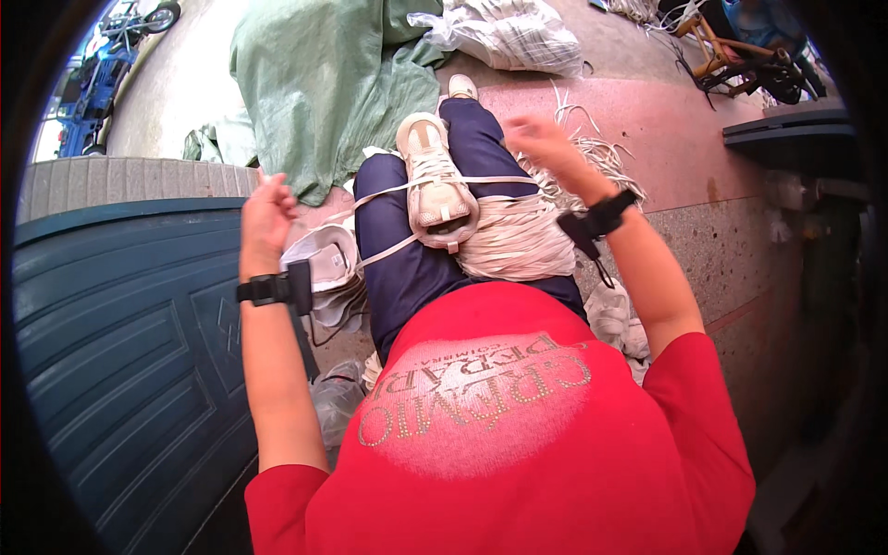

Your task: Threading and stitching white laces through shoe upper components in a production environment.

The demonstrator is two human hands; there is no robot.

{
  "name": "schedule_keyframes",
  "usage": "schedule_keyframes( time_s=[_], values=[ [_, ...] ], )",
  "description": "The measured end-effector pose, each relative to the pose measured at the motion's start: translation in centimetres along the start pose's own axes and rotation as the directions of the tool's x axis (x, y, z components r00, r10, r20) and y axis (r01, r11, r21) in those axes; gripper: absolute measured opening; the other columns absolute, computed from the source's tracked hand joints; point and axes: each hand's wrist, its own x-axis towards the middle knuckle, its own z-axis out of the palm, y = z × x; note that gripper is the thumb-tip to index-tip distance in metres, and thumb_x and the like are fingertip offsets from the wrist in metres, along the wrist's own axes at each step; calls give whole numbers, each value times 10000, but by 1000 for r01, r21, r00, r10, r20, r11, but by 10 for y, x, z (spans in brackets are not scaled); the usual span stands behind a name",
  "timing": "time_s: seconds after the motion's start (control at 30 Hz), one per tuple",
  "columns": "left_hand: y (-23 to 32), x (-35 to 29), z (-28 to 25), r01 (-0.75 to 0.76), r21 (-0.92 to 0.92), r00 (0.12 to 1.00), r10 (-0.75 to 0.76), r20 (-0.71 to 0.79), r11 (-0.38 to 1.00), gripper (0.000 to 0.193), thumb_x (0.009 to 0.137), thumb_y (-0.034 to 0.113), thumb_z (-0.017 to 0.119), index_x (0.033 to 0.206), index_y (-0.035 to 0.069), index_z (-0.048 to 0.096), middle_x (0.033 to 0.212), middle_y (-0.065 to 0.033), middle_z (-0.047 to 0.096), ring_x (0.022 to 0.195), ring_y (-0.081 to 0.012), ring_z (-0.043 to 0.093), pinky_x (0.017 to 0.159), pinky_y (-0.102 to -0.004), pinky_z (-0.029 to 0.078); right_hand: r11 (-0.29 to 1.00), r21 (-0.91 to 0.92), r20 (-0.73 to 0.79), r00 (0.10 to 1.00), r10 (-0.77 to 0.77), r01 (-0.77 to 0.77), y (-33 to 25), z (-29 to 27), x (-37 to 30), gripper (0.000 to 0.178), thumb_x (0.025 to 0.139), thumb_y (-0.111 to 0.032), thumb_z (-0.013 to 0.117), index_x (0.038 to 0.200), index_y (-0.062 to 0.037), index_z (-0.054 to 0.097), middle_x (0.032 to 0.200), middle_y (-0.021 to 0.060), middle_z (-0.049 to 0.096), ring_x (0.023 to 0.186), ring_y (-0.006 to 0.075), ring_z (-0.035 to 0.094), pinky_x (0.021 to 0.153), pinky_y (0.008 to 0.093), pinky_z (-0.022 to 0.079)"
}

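A cream sneaker (442,199) lies on my thighs, its toe pointing away and its heel opening toward me. Loose flat laces (384,191) stretch from it to both sides across my dark trousers. My left hand (268,211) is raised left of the sneaker with its fingers curled in; whatever they may hold is too small to make out. To the right of the sneaker, my right hand (546,148) hovers in the air, smeared by motion, so its fingers cannot be read. A thick bundle of cream laces (518,242) rests on my right thigh, beside the sneaker.
More pale shoes (326,264) stand by my left leg, and others (612,319) by my right. Loose laces (601,166) pile on the floor at right. Ahead lie a green sheet (314,83) and a clear plastic bag (509,37). A dark blue panelled door (139,342) flanks my left.
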Motion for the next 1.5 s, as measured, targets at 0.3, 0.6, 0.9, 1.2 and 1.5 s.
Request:
schedule_keyframes(
  time_s=[0.3, 0.6, 0.9, 1.2, 1.5],
  values=[
    [-46, -20, 65, 58, 239, 986, -92, 136, 969, 141, 870, 172, 501, 932, 49, 533, 634, 7, 503, 520, -87, 478, 488, -225, 408, 465, -588, 479, 748, -460, 662, 6, 72, 28, 272, 738, -10, 492, 1009, -30, 511, 775, 163, 581, 766, 327, 571, 674, 403, 452],
    [-55, -22, 79, 106, 264, 984, -140, 112, 959, 120, 869, 172, 499, 921, 68, 529, 630, 18, 484, 504, -83, 453, 471, -227, 397, 210, -609, 646, 631, -428, 765, 2, 85, 32, 258, 672, 19, 538, 918, -21, 471, 747, 141, 569, 742, 296, 583, 640, 373, 470],
    [-57, -22, 131, 23, 634, 956, -203, 213, 773, 145, 817, 218, 576, 815, 74, 569, 586, 49, 448, 429, -38, 376, 379, -197, 306, 832, -381, 142, 915, -379, 404, 20, 74, 21, 290, 669, -5, 549, 943, -22, 455, 725, 137, 558, 689, 298, 569, 609, 356, 441],
    [-71, 3, 185, -279, 855, 900, -191, 391, 438, 239, 695, 97, 563, 913, 14, 614, 648, -4, 562, 608, -94, 517, 558, -244, 410, 796, -336, 129, 862, -490, 503, 23, 71, 16, 279, 682, 21, 518, 946, -39, 452, 721, 168, 561, 711, 351, 568, 610, 388, 439],
    [-92, -14, 192, -644, 728, 681, 259, 685, -234, 171, 735, 130, 534, 876, 44, 581, 656, -165, 600, 599, -273, 607, 540, -387, 463, 882, -160, -57, 888, -456, 443, 46, 63, 40, 225, 769, -76, 553, 966, -7, 470, 738, 150, 575, 645, 253, 579, 567, 337, 442]
  ],
)
